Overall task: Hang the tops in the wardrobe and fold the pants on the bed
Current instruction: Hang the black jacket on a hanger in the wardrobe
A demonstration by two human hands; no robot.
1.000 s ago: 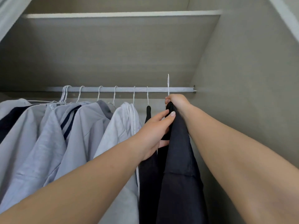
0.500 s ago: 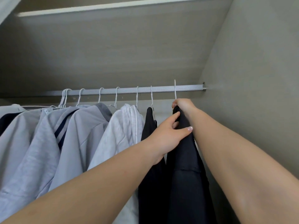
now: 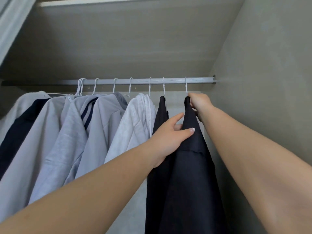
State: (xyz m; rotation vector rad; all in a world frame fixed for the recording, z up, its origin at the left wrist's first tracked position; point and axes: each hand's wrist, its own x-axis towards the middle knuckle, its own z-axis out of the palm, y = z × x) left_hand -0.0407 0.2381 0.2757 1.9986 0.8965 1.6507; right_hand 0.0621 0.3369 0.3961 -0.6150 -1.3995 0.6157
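Inside, the wardrobe [image 3: 263, 65] fills the view, its grey wall rising at 3 o'clock. A silver rail [image 3: 138, 81] runs across the middle, carrying grey tops [image 3: 55, 132] from 9 o'clock toward centre and a black garment [image 3: 161, 110] beside them. At 5 o'clock hangs the dark top [image 3: 190, 174], rightmost on the rail, its white hanger hook [image 3: 186, 86] looped over the bar. A person's left hand [image 3: 170, 137] grips the top's shoulder fabric between thumb and fingers, while the right hand [image 3: 200, 103] clenches its neck just below the hook.
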